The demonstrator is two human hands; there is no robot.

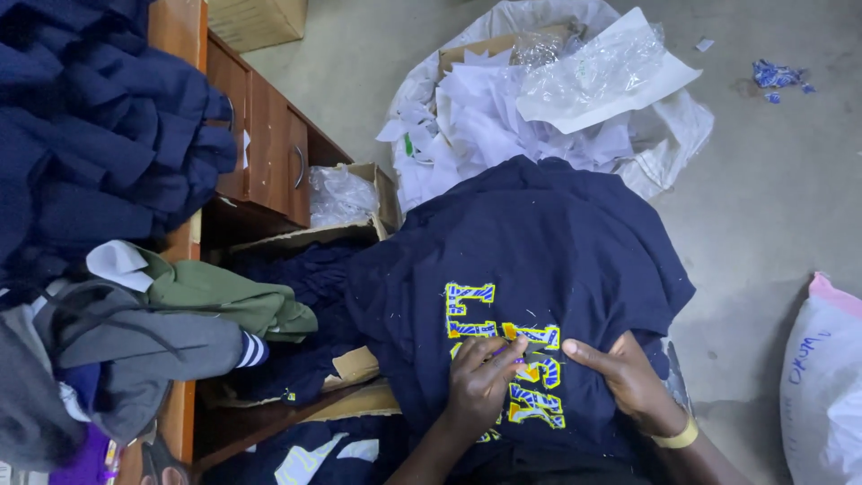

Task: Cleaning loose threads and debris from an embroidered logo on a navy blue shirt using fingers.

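Observation:
A navy garment [539, 242] with yellow and blue embroidered letters [516, 368] is draped over my lap. My left hand [480, 382] rests on the lettering, its fingers pinched around a small purple tool [505, 351] that is mostly hidden. My right hand [628, 377], with a yellow band at the wrist, lies beside the letters and holds the fabric down.
A wooden cabinet with drawers [269, 144] stands at the left, with piles of navy, green and grey clothes [108, 153] on and around it. Cardboard boxes [359, 216] hold more garments. A white sack of paper and plastic scraps [557, 99] lies ahead. Another white sack [822, 386] is at right.

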